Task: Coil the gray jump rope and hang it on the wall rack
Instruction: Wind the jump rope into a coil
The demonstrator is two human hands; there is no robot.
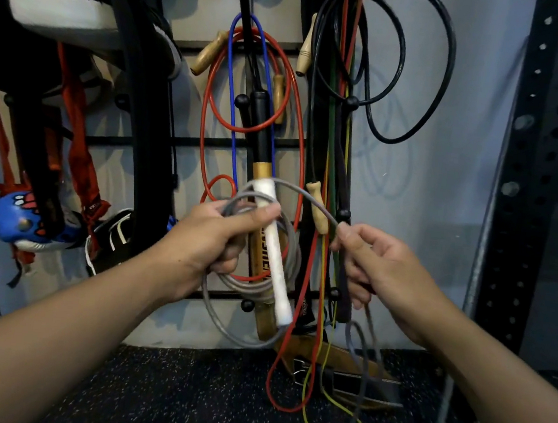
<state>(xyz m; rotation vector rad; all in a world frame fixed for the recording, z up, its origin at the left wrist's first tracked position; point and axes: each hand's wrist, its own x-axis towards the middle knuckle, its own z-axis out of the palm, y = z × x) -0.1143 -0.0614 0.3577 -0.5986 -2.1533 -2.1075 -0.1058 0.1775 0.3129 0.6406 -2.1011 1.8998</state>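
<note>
1. The left hand (212, 239) is gripping a white handle (275, 252) together with several loops of the gray rope (248, 291), fingers closed around both.
2. The handle is tilting, its top leaning left and its lower end sticking out below the hand.
3. The coils are hanging beneath the left hand in a rough ring, in front of the wall rack (209, 142) but not touching any peg that can be seen.
4. One strand is arching from the top of the handle across to the right hand (381, 270).
5. The right hand is pinching that strand between thumb and fingers; the loose rest of the rope is trailing down from it toward the floor (183, 390).
6. A red rope (210, 100), a blue rope (231, 79) and a black rope (413, 136) are hanging on the rack behind.
7. A wooden handle (317, 208) is dangling between the two hands.
</note>
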